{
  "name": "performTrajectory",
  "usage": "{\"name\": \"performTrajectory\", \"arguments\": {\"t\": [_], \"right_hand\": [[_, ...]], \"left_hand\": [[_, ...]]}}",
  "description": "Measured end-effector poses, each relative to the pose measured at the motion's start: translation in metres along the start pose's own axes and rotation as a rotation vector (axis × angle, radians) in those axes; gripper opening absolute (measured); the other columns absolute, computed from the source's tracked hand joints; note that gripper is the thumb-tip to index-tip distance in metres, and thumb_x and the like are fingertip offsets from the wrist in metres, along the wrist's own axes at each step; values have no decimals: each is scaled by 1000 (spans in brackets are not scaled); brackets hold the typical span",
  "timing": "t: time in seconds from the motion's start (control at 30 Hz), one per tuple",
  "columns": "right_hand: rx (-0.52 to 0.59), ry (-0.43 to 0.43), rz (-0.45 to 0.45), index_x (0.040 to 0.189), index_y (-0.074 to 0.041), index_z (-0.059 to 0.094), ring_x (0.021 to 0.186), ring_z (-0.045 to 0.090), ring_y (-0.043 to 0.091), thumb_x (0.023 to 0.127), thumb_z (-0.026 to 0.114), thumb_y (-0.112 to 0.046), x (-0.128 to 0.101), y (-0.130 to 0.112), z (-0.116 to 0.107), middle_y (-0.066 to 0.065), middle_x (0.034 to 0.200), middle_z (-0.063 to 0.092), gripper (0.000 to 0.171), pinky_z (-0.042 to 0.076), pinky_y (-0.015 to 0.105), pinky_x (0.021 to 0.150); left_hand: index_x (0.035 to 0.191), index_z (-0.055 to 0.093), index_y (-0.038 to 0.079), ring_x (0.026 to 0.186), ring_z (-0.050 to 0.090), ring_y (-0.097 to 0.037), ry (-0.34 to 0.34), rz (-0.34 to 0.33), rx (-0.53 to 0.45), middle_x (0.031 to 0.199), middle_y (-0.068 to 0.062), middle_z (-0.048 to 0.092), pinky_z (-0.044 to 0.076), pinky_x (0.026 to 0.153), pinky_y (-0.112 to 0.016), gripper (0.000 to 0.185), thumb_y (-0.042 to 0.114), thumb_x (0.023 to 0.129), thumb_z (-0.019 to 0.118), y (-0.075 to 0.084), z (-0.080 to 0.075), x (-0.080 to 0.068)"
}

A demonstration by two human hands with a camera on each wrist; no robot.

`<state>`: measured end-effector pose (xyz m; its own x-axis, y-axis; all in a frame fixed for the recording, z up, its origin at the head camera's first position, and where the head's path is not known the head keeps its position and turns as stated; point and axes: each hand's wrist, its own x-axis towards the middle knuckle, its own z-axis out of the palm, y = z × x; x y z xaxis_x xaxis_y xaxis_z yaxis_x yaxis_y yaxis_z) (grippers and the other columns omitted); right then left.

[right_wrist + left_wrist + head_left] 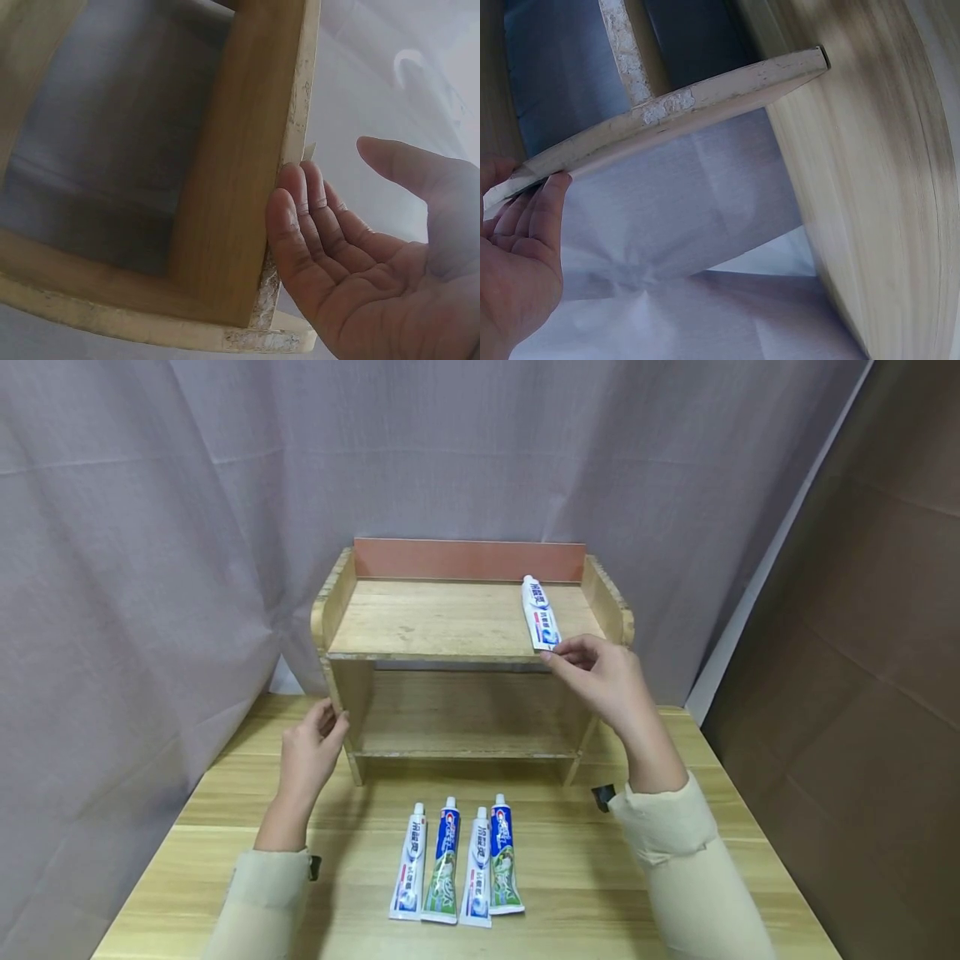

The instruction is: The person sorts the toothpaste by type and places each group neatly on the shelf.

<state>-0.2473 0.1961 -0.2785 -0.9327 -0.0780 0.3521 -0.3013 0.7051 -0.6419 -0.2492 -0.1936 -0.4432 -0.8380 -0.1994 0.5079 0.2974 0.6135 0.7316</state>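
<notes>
A wooden two-tier shelf (435, 618) stands on the table. My left hand (311, 752) holds the edge of its left side panel (705, 94), thumb on one face and fingers on the other. On the top board, toward the right, lies a white and blue toothpaste tube (540, 612), cap toward the back. My right hand (603, 681) is at the tube's flat end by the board's front edge. In the right wrist view its fingers (289, 225) touch the shelf's edge, with the thumb held apart from them.
Several toothpaste tubes lie side by side in front of the shelf, caps toward it: a white one (408, 864), a blue-green one (442, 864), another white one (477, 868) and another blue-green one (504, 860). A grey curtain (465, 452) hangs behind.
</notes>
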Motion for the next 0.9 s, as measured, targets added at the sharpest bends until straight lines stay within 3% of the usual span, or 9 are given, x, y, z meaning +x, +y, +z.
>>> {"name": "performTrajectory", "arguments": {"t": [0.9], "right_hand": [[130,-71,46,107,-13,71,87,66,20,91,71,-50,-28,32,33,3,97,73,41,56,35,73]], "left_hand": [[123,66,-1,105,70,-36,-22,-8,-9,117,-22,70,60,88,-42,31,19,100,62,-2,-1,-1]]}}
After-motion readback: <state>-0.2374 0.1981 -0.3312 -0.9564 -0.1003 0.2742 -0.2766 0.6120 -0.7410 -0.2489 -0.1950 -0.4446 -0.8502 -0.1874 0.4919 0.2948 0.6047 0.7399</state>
